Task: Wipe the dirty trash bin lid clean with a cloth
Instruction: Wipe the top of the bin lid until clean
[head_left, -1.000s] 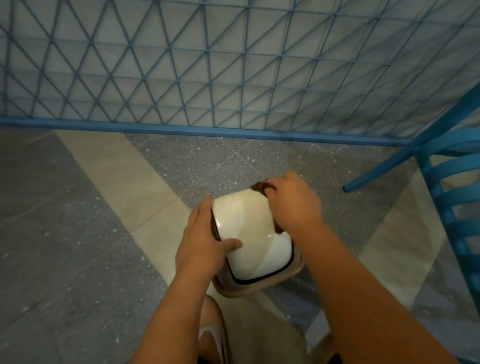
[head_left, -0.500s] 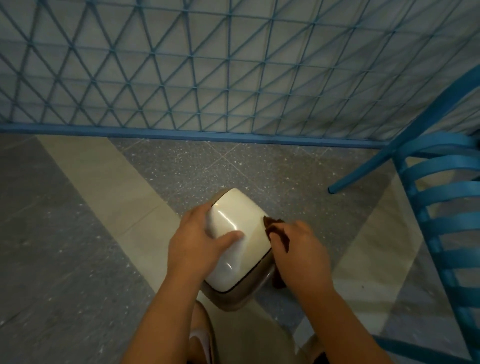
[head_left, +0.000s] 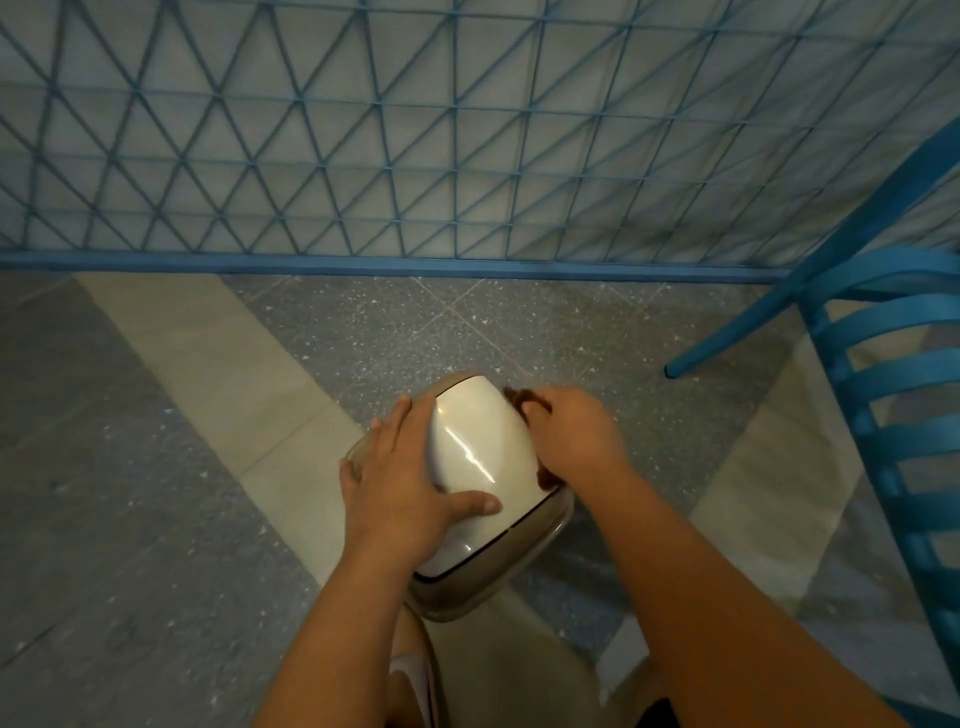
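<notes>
Item: trash bin lid (head_left: 475, 457), cream, glossy, domed, seated in a tan rim on a small bin (head_left: 498, 571) that stands on the speckled floor (head_left: 156, 467), just ahead of my knees. Holding: my left hand (head_left: 402, 486) lies over the lid's left flank, fingers fairly straight along the side and thumb laid across the near face, steadying rather than gripping. My right hand (head_left: 574, 441) is curled around a dark brown cloth (head_left: 522, 401), bunched against the lid's right edge; only scraps of cloth show past the fingers. Handling, as I judge it: hard plastic, light, stiff, and slick, given the bright streak of reflection. The bin looks light enough to skate or tip under a sideways wipe, so a bracing hand is wanted. It may be a swing lid that gives under pressure; I cannot tell. Best purchase: the tan rim or the lid's flank, not the slippery crown. Cloth: soft and easily wadded. Nearby: blue chair (head_left: 883, 389) to the right, well apart; blue lattice fence (head_left: 415, 130) beyond.
</notes>
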